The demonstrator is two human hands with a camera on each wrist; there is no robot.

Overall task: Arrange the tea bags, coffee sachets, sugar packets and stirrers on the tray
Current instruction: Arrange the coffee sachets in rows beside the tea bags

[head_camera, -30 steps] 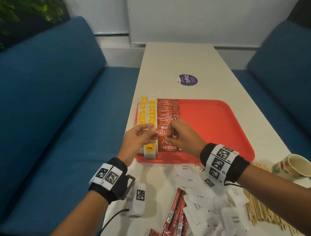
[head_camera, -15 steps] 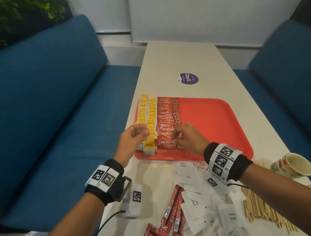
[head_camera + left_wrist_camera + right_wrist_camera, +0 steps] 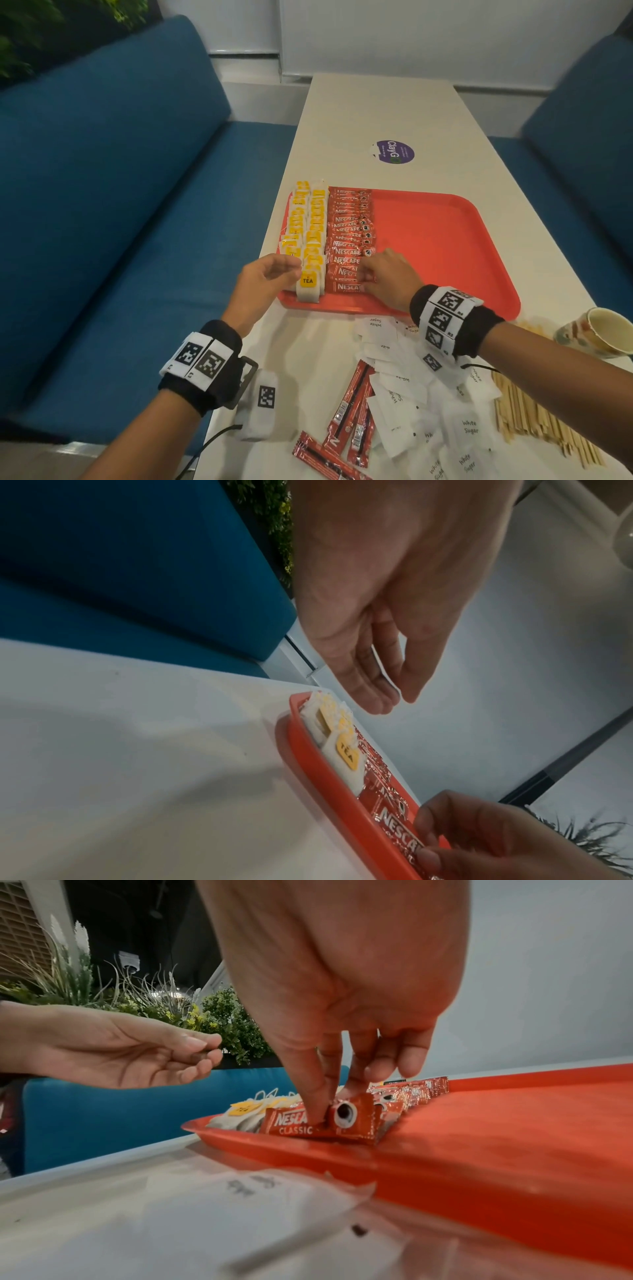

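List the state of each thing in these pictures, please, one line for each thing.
Tray: on table, right part bare.
Tea bags: in rows on tray.
Coffee sachets: one row on tray; a few loose on table.
Sugar packets: loose on table.
Stirrers: on table.
Cup: upright.
Left hand: empty.
Right hand: pinches nearest sachet.

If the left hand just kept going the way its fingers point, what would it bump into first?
Probably the tea bags on the tray: the left hand hovers empty beside them, fingertips aimed that way, though depth is hard to judge.
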